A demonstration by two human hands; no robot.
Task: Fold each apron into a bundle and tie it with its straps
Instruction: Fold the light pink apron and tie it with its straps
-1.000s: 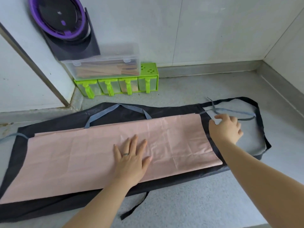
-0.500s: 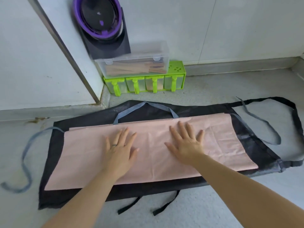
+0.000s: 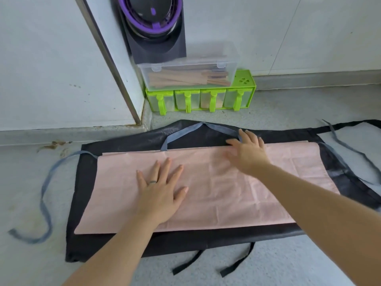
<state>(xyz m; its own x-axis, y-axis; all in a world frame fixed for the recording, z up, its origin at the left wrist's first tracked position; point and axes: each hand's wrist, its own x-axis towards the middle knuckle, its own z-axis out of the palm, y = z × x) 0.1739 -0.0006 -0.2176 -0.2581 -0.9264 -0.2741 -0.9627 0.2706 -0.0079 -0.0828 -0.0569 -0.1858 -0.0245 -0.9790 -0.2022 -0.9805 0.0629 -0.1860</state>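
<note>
A pink apron [image 3: 216, 195], folded into a long strip, lies on top of a black apron [image 3: 185, 242] spread on the grey counter. Its blue-grey neck strap [image 3: 181, 133] loops over the black cloth at the far edge, and a long blue-grey tie [image 3: 44, 201] trails off to the left. My left hand [image 3: 162, 188] presses flat on the middle of the pink strip, fingers spread. My right hand [image 3: 247, 149] lies at the far edge of the pink strip with straight fingers touching the neck strap's right end. Black straps [image 3: 237, 265] hang over the counter's near edge.
A green four-compartment spice rack [image 3: 202, 98] stands against the back wall, with a clear box of wooden sticks [image 3: 189, 73] on top. A purple and black appliance [image 3: 152, 27] hangs above them. Further blue-grey and black ties [image 3: 340, 145] lie at the right.
My right hand came from the right-hand ties onto the pink strip, then slid up to its far edge by the neck strap. The view has shifted left; my left hand stays flat.
</note>
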